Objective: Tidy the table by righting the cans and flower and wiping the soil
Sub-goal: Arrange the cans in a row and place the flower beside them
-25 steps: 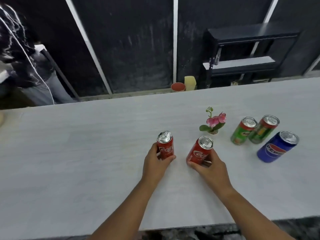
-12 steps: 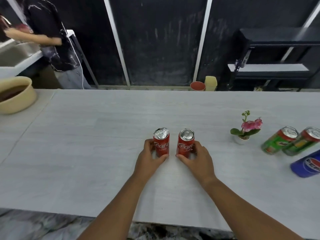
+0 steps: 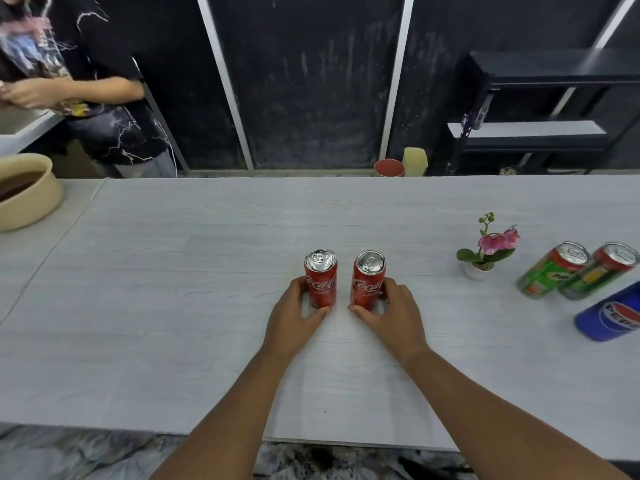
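Two red cola cans stand upright side by side at the middle of the pale table (image 3: 173, 306). My left hand (image 3: 294, 315) is wrapped around the left red can (image 3: 321, 277). My right hand (image 3: 391, 313) grips the right red can (image 3: 367, 278). A small pink flower in a white pot (image 3: 486, 247) stands upright to the right. Further right stand two green cans (image 3: 550, 270) (image 3: 599, 271) close together, and a blue cola can (image 3: 613, 313) at the frame's right edge.
A beige bowl with dark contents (image 3: 24, 192) sits at the table's far left. Another person (image 3: 86, 81) stands behind that corner. A red bowl (image 3: 389, 167) and a yellow container (image 3: 414, 161) lie beyond the far edge, near a black shelf (image 3: 540, 109).
The right red can went from tilted to upright beside the left one. My view swung left, so the flower and other cans now sit further right.
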Motion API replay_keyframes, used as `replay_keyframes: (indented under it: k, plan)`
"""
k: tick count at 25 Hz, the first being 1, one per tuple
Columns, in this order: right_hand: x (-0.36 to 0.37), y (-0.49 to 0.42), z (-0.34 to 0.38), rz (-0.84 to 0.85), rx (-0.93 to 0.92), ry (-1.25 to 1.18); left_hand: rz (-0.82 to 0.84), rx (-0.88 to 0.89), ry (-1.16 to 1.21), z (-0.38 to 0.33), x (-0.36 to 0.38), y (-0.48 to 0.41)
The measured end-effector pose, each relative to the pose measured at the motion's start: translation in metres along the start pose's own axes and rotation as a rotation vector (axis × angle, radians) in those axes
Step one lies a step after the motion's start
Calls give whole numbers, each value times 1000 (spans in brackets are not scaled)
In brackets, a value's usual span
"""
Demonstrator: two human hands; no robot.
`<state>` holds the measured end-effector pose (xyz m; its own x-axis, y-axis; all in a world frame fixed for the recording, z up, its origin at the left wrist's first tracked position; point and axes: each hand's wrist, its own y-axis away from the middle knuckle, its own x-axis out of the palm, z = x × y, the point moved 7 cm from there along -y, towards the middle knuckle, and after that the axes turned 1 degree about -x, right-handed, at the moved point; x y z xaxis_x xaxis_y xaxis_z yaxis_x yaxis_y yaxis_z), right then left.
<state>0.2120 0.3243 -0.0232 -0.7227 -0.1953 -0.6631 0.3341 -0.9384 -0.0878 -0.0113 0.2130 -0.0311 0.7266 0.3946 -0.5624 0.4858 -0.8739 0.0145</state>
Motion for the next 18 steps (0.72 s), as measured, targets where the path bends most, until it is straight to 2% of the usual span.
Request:
replay_keyframes:
  k: [7,10,12,14,16,18]
  plan:
    - [2,1,-1,14,-5,7,36,10,-19,1,1,-2]
    - [-1,7,-4,16,22,-76,45,40,-1,-6,0,2]
    - [-9,17,-7,-16,8,-79,3,8,-13,-2,2,18]
    - [-20,35,-14,-47,-21,0,-84,-16,-154,4,5,46]
    - [-34,55,-27,-93,-28,77,-152,104,-337,-2,18,77]
    - [-50,73,-39,-147,-36,119,-122,247,-395,-18,45,101]
